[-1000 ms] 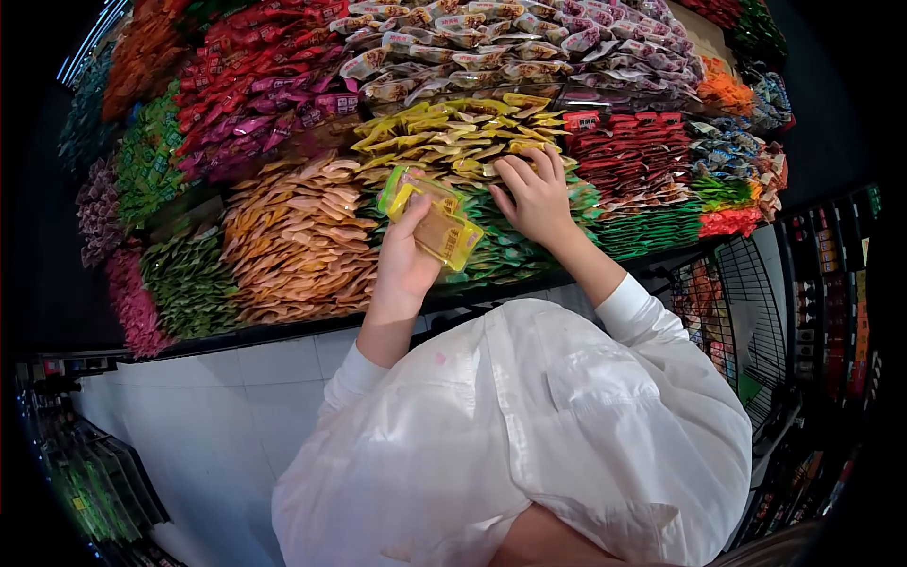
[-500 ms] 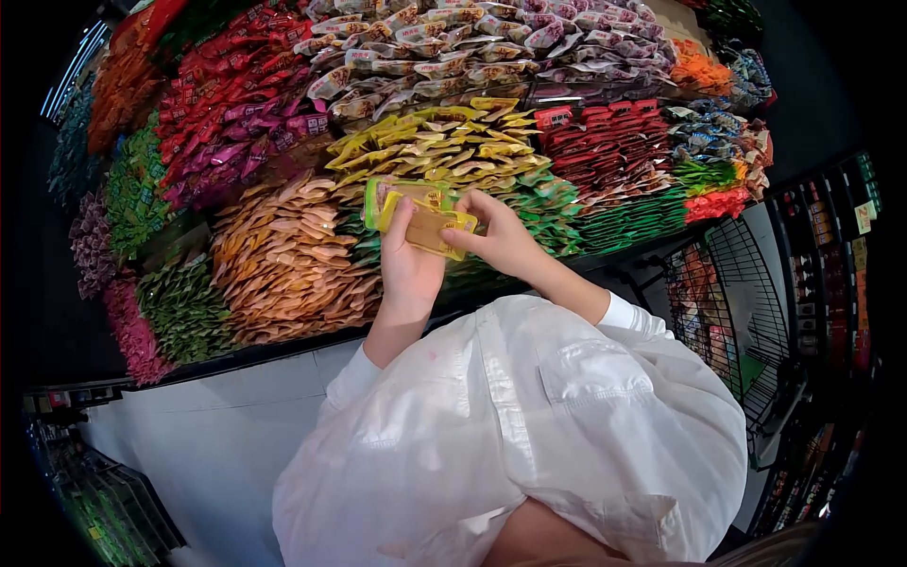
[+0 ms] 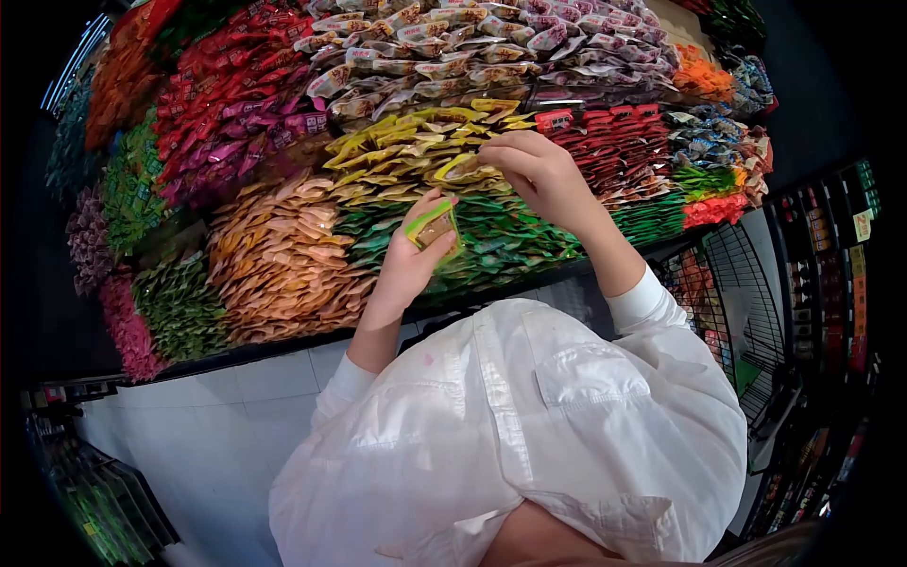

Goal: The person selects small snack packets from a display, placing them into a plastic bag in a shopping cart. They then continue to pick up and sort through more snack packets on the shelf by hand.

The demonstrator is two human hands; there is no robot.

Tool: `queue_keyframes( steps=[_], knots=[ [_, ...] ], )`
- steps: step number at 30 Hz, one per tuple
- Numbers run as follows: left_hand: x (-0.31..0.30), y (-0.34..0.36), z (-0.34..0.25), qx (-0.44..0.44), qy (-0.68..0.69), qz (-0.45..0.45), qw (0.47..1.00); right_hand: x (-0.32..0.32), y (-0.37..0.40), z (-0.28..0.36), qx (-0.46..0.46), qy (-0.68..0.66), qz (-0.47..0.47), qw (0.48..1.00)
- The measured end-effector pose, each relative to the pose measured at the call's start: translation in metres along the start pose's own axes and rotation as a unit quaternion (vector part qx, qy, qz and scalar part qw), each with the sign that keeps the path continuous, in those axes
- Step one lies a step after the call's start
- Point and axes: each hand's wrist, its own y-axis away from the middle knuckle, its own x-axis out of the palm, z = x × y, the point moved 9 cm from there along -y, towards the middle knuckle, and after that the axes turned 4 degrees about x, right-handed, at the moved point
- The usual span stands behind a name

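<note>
My left hand (image 3: 411, 257) is closed around a small green-edged snack packet (image 3: 433, 231) with a brown middle, thumb over its front. Up and to the right, my right hand (image 3: 536, 175) pinches a yellow snack packet (image 3: 458, 169) at its right end. That packet overlaps the rows of upright yellow packets (image 3: 397, 142) in this view. Below the right hand and beside the left lie rows of dark green packets (image 3: 501, 231).
Peach-coloured packets (image 3: 274, 255) stand left of my hands, and red packets (image 3: 614, 146) to the right. White and purple packets (image 3: 453, 47) fill the back. A black wire cart (image 3: 742, 293) stands at the right, near a product shelf (image 3: 827, 255).
My hands have drawn apart. The right hand has moved up and right with the yellow packet, over the yellow rows. My left hand keeps the green-edged packet, now tilted and slightly lower.
</note>
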Motion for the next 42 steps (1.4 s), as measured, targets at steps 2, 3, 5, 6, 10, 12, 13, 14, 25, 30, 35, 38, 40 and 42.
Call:
queue_keyframes(
  steps=[2, 3, 5, 6, 10, 12, 13, 14, 25, 30, 35, 38, 40, 42],
  knots=[
    [0.000, -0.002, 0.000, 0.039, -0.063, 0.027, 0.997, 0.010, -0.002, -0.003, -0.008, 0.014, 0.001, 1.000],
    [-0.001, -0.002, -0.002, 0.040, -0.063, 0.024, 0.997, 0.016, -0.002, -0.004, -0.014, 0.029, 0.001, 0.999],
    [0.001, 0.000, -0.003, 0.022, -0.076, 0.041, 0.996, 0.024, -0.002, -0.006, -0.014, 0.050, -0.006, 0.999],
    [0.000, 0.001, -0.002, 0.022, -0.076, 0.038, 0.996, 0.023, -0.001, -0.013, 0.012, 0.061, -0.035, 0.997],
    [0.001, 0.008, 0.010, 0.007, -0.035, 0.043, 0.998, 0.023, -0.002, -0.028, 0.057, 0.078, -0.073, 0.993],
    [0.001, 0.009, 0.011, 0.003, -0.036, 0.042, 0.998, 0.032, -0.004, -0.033, 0.052, 0.085, -0.051, 0.994],
    [0.001, 0.009, 0.010, 0.005, -0.032, 0.043, 0.999, 0.036, -0.003, -0.033, 0.052, 0.085, -0.051, 0.994],
    [0.002, 0.009, 0.008, 0.008, -0.027, 0.043, 0.999, 0.043, -0.004, -0.028, 0.040, 0.114, -0.042, 0.992],
    [-0.020, 0.013, 0.016, -0.103, 0.360, -0.067, 0.925, 0.044, 0.011, -0.003, -0.018, 0.191, -0.118, 0.974],
    [-0.014, 0.012, -0.002, -0.082, 0.486, -0.036, 0.869, 0.052, 0.012, -0.011, 0.000, 0.170, -0.095, 0.981],
    [-0.016, 0.011, 0.003, -0.087, 0.468, -0.080, 0.876, 0.066, 0.016, -0.024, 0.027, 0.196, -0.051, 0.979],
    [-0.012, 0.012, 0.008, -0.090, 0.469, -0.067, 0.876, 0.060, 0.014, -0.013, 0.025, 0.207, -0.051, 0.977],
    [-0.016, 0.012, 0.015, -0.099, 0.442, -0.094, 0.886, 0.047, 0.015, 0.000, 0.037, 0.144, -0.064, 0.987],
    [-0.023, 0.013, 0.018, -0.083, 0.443, -0.140, 0.882, 0.038, 0.023, 0.004, 0.087, 0.018, -0.063, 0.994]
  ],
)
